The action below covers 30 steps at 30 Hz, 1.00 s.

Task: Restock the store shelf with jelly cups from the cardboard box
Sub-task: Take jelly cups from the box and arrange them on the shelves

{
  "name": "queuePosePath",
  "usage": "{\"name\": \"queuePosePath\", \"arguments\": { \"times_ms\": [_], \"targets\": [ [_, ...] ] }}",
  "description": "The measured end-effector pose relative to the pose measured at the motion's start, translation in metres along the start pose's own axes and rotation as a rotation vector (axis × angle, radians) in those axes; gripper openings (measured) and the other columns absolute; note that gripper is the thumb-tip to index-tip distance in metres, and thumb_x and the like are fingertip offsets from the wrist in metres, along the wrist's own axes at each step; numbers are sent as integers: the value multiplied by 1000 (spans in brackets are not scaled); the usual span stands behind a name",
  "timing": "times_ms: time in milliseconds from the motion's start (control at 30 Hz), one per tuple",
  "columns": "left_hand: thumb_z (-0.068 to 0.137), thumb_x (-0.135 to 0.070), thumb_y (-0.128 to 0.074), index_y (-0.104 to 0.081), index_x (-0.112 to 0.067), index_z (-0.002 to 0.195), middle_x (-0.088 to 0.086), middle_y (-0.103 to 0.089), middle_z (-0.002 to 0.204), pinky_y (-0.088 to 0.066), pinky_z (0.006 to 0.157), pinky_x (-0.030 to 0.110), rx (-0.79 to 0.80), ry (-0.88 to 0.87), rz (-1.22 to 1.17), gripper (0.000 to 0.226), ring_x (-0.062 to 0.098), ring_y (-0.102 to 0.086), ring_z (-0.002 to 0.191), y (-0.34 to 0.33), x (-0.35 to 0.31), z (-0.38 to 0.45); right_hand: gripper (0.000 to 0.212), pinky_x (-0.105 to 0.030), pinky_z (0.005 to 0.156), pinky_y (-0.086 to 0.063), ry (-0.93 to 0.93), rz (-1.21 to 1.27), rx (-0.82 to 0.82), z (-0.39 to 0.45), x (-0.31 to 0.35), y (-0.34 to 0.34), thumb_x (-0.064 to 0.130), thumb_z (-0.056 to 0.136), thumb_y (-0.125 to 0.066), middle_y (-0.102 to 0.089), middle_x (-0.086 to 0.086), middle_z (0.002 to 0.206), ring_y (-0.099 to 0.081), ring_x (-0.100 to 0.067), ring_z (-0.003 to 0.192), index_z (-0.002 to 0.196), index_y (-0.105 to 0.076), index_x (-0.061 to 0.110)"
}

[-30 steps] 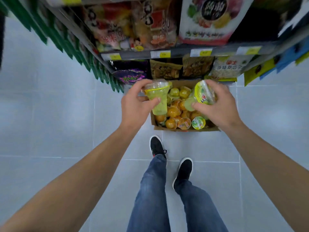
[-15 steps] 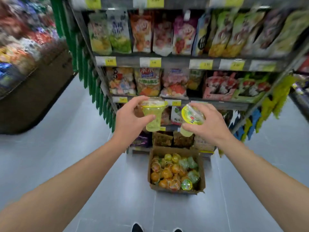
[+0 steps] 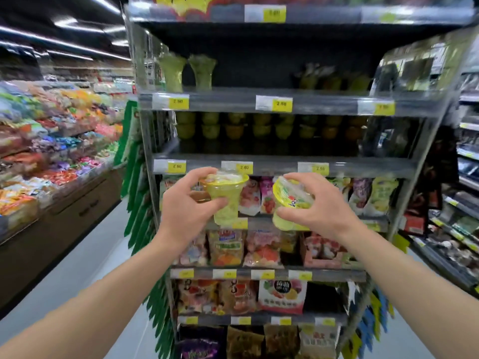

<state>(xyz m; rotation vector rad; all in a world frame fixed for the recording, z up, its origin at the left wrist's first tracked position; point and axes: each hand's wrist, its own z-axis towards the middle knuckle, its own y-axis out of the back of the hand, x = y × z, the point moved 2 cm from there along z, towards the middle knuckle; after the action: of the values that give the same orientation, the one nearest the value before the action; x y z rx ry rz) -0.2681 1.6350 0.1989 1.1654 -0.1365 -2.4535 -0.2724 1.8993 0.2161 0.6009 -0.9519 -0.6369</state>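
My left hand [image 3: 185, 206] grips a tall green jelly cup [image 3: 226, 200] held upright, its yellow-rimmed lid on top. My right hand [image 3: 318, 207] holds a second green jelly cup [image 3: 286, 203] tilted on its side, lid facing left. Both cups hover in front of the store shelf [image 3: 282, 167], just below its price-tag rail. On the tier above the rail stand stacked small jelly cups [image 3: 259, 125], green and orange. Higher up stand two tall green cups [image 3: 186, 72] at the left. The cardboard box is out of view.
Snack bags [image 3: 248, 247] fill the lower shelves behind my hands. A long candy display [image 3: 51, 151] runs along the left of the aisle. Another shelving unit [image 3: 464, 203] stands at the right. Grey floor [image 3: 85, 268] lies between the candy display and the shelf.
The view swung up from the box on the floor to the upper shelves. Both hands rose with their cups from over the box to the level of the middle price rail.
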Motion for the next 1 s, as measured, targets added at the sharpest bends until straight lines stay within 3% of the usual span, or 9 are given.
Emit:
{"name": "queuePosePath", "arguments": {
  "times_ms": [167, 300, 500, 700, 767, 933, 1000],
  "targets": [
    [73, -13, -86, -66, -29, 119, -13, -70, 103, -57, 70, 19, -63, -66, -22, 53, 3, -72, 79, 4, -13, 59, 68, -19, 90, -39, 98, 14, -85, 58, 22, 30, 44, 71, -82, -50, 15, 123, -48, -2, 112, 132, -54, 36],
    [73, -15, -87, -65, -28, 121, -9, -71, 106, -59, 74, 24, -111, -134, -23, 54, 8, -73, 81, -3, -24, 99, 68, -7, 82, -34, 181, 3, -143, 107, 31, 56, 45, 72, -81, -51, 15, 123, -47, -3, 111, 133, -54, 36],
    [72, -19, -88, -65, -29, 119, -11, -72, 101, -52, 69, 11, -203, -248, 73, 53, 2, -71, 80, -13, -46, 165, 68, -4, 77, -37, 300, 42, -209, 178, 42, 91, 45, 70, -82, -52, 14, 121, -50, 0, 106, 132, -56, 34],
    [73, -15, -87, -64, -23, 121, -15, -65, 103, -54, 68, 11, -301, -305, 158, 53, -4, -69, 78, -6, -51, 226, 71, -16, 85, -35, 340, 97, -289, 239, 51, 94, 47, 71, -80, -53, 9, 122, -49, -6, 112, 136, -54, 33],
    [75, -13, -86, -63, -22, 121, -21, -62, 101, -51, 66, 8, -324, -302, 164, 52, -4, -69, 76, -2, -48, 244, 72, -12, 80, -36, 343, 134, -311, 256, 53, 88, 46, 71, -82, -53, 10, 120, -50, -6, 110, 136, -53, 34],
    [77, -11, -84, -60, -24, 123, -19, -61, 103, -52, 71, 9, -327, -299, 204, 53, 3, -68, 83, 10, -30, 286, 52, -8, 74, -37, 332, 205, -368, 292, 59, 69, 43, 71, -83, -56, 12, 114, -53, -2, 100, 116, -58, 33],
    [77, -10, -83, -60, -25, 125, -20, -61, 105, -53, 77, 13, -298, -286, 210, 55, -2, -65, 90, 13, -19, 300, 47, -8, 73, -38, 323, 222, -379, 304, 62, 63, 42, 71, -83, -58, 12, 112, -54, -1, 99, 112, -60, 33]
  ]
}}
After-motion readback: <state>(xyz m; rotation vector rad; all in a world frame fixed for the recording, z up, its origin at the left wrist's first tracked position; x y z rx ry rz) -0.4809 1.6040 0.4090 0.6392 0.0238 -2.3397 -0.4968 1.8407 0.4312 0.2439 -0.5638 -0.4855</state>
